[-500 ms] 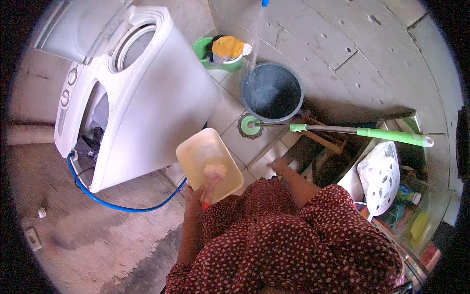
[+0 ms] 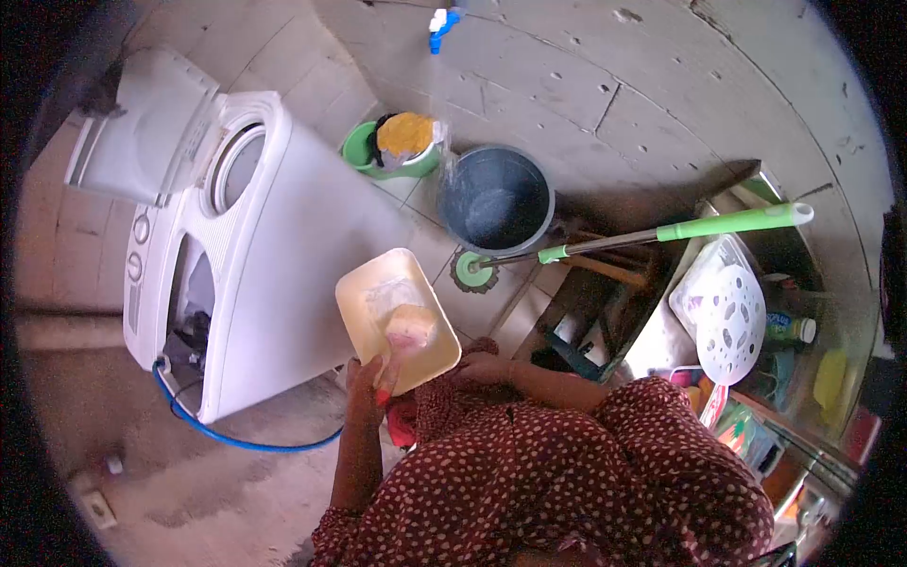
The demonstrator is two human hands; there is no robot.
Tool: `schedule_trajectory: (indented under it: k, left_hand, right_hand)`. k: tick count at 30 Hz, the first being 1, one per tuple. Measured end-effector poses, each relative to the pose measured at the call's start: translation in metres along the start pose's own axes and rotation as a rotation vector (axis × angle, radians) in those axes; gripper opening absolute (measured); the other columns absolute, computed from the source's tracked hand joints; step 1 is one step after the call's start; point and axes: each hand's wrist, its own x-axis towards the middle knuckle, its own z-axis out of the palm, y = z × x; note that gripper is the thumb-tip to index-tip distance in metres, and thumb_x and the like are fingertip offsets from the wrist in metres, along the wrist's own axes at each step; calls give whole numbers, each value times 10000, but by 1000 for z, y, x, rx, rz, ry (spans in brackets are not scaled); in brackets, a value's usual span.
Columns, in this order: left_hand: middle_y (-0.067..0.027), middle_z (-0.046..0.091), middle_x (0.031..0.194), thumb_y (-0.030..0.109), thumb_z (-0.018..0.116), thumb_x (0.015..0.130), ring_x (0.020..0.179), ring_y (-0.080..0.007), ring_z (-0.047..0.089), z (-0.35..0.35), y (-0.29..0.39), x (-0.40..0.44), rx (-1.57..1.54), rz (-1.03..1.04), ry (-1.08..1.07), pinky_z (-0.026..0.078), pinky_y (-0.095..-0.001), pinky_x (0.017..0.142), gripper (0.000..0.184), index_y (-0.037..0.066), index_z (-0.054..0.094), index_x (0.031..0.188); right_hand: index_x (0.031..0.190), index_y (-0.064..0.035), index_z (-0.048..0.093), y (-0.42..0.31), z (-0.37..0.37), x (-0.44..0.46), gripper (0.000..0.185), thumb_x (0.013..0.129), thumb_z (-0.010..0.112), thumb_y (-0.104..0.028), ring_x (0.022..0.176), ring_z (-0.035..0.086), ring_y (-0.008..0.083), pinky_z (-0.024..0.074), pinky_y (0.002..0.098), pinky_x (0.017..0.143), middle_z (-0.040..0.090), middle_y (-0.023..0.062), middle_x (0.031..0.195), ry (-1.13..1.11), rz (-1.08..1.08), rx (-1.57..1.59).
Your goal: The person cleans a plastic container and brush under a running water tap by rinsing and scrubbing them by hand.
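My left hand [image 2: 364, 380] is closed on the lower left rim of a shallow cream-coloured tray [image 2: 356, 291], which is tilted. In the tray lies a scrubbing brush [image 2: 408, 326] with a pale head and a handle ending in red. The handle's end rests over the rim beside my left thumb. My right hand [image 2: 480, 369] is low over my lap, against the dark red dotted dress [image 2: 557, 454]. Its fingers are blurred and partly hidden by the fabric, so I cannot make out their grip.
Water runs from a blue tap [image 2: 436, 40] into a dark bucket [image 2: 548, 203]. Beside it stand a green tub [image 2: 357, 146] with cloths and a mop [image 2: 737, 222]. A washing machine [image 2: 293, 274] with a raised lid is left, its blue hose [image 2: 255, 442] on the floor. Shelves are right.
My right hand has drawn back from beyond my lap to the left, against the dress. The tray stays in my left hand. The view has shifted, so the tap shows more fully.
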Motion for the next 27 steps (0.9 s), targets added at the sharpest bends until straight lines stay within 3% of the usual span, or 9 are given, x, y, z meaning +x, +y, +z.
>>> schedule_trajectory:
  k: [3, 7, 10, 14, 18, 23, 24, 25, 27]
  left_hand:
    - [-141, 483, 1010, 121, 582, 747, 882, -236, 540, 13, 15, 20, -573, -230, 27, 477, -329, 743, 410, -43, 401, 1076]
    - [-141, 486, 1040, 120, 584, 746, 889, -230, 544, 7, 3, 68, -624, -288, 2, 481, -336, 739, 445, -38, 401, 1119]
    - [-133, 493, 1062, 127, 574, 757, 943, -220, 529, 6, -92, 116, -523, -342, -30, 475, -337, 755, 454, -30, 399, 1145]
    - [-98, 517, 1055, 120, 552, 782, 975, -202, 518, 37, -83, 140, -785, -285, -28, 461, -327, 784, 396, -21, 436, 1132]
    - [-77, 514, 1068, 132, 548, 797, 985, -198, 511, 47, -141, 179, -549, -313, -117, 443, -304, 811, 391, -6, 437, 1145]
    - [-93, 489, 1096, 156, 533, 809, 1008, -193, 482, 74, -126, 231, -774, -306, -166, 414, -309, 839, 404, -14, 420, 1158]
    - [-98, 484, 1099, 158, 530, 810, 1005, -192, 480, 77, -135, 241, -800, -336, -169, 411, -312, 840, 405, -21, 417, 1155]
    - [-104, 478, 1102, 160, 528, 811, 1001, -191, 478, 80, -152, 255, -827, -362, -175, 408, -315, 842, 406, -28, 414, 1151]
    - [-114, 469, 1109, 172, 527, 811, 1002, -194, 473, 84, -158, 270, -781, -348, -125, 404, -318, 844, 413, -37, 409, 1148]
  right_hand:
    - [1035, -100, 542, 3, 37, 31, 357, 760, 515, -326, 873, 570, 266, 436, 409, 777, 554, 177, 984, 71, 53, 42]
    - [957, -73, 554, 123, 88, 48, 266, 767, 489, -247, 788, 585, 252, 456, 410, 707, 571, 153, 879, 524, 421, -116]
    - [899, -53, 563, 229, 117, 48, 207, 771, 469, -187, 725, 597, 242, 472, 410, 655, 584, 135, 801, 759, 682, -330]
    - [798, -52, 552, 301, 146, 65, 151, 755, 447, -152, 701, 598, 218, 477, 387, 618, 575, 89, 728, 817, 833, -525]
    - [770, -68, 547, 308, 162, 74, 137, 741, 449, -159, 734, 589, 218, 464, 363, 613, 579, 82, 776, 842, 776, -658]
    - [791, -70, 570, 368, 194, 97, 140, 719, 471, -138, 733, 574, 233, 452, 370, 621, 570, 80, 771, 834, 839, -550]
    - [841, -61, 552, 298, 173, 110, 164, 713, 502, -153, 778, 560, 242, 446, 376, 650, 553, 93, 830, 703, 732, -328]
    - [890, -53, 535, 164, 105, 107, 216, 708, 534, -168, 824, 546, 252, 440, 381, 679, 536, 106, 890, 521, 607, 10]
    - [989, -36, 500, 15, -5, 85, 349, 696, 597, -199, 914, 518, 271, 429, 392, 736, 502, 132, 1008, 400, 439, 274]
